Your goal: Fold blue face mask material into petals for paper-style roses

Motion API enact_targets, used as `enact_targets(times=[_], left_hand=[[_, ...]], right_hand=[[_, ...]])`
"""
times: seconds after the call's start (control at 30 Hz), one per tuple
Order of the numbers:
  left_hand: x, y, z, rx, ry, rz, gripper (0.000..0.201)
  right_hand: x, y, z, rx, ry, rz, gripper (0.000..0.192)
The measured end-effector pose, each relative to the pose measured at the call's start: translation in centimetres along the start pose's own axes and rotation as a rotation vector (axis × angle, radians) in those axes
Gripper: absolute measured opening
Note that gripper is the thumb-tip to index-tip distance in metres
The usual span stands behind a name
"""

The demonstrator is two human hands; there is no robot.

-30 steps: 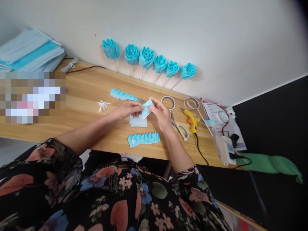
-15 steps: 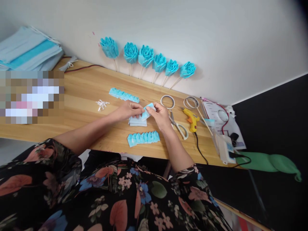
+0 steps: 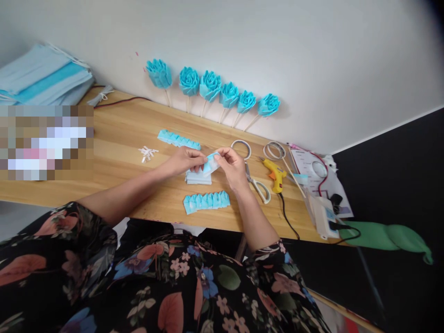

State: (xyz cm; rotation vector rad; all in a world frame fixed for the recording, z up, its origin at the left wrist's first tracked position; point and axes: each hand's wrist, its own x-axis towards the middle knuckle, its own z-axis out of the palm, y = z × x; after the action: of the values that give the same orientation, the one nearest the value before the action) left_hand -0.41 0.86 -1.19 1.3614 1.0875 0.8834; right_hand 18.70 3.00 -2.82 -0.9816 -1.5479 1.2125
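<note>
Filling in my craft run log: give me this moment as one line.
left hand: grip on blue fabric piece | right hand: grip on same piece | below: stack of cut pieces | near: pleated strip, scissors

A pixelated block (image 3: 46, 142) blots out part of the counter (image 3: 121, 125) at the left, so whatever lies there cannot be told. The stack of blue masks (image 3: 41, 78) runs off the left edge. The left hand (image 3: 185, 160) and right hand (image 3: 232, 166) cover most of the small blue piece (image 3: 210, 163) between them, hiding its shape. The white scraps (image 3: 148, 152) are too small to identify.
</note>
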Motion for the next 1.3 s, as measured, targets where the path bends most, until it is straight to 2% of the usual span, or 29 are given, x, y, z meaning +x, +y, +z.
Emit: enact_targets(times=[0.3,0.47,0.77,1.03,1.1,1.2,1.3], left_hand=[[0.11,0.48,0.19,-0.158,0.066,-0.118,0.028],[0.01,0.67,0.07,-0.183,0.062,-0.122,0.029],[-0.12,0.66,-0.51,-0.111,-0.007,-0.041,0.029],[-0.08,0.57,-0.40,-0.065,0.054,-0.021,0.030],[-0.12,0.62,-0.33,-0.071,0.087,-0.012,0.028],[-0.17,0.59,-0.26,-0.075,0.122,0.012,0.028],[-0.19,0.47,-0.25,-0.072,0.129,0.033,0.026]], right_hand=[[-0.06,-0.14,-0.49,-0.176,-0.070,-0.181,0.006],[-0.02,-0.23,-0.42,-0.199,-0.081,-0.175,0.008],[0.08,-0.21,-0.50,-0.182,-0.076,-0.172,0.011],[-0.02,-0.26,-0.38,-0.183,-0.108,-0.153,0.007],[-0.07,-0.28,-0.49,-0.128,-0.131,-0.117,0.013],[-0.15,-0.46,-0.58,-0.052,-0.129,-0.029,0.032],[-0.16,-0.62,-0.41,-0.056,-0.103,0.054,0.044]])
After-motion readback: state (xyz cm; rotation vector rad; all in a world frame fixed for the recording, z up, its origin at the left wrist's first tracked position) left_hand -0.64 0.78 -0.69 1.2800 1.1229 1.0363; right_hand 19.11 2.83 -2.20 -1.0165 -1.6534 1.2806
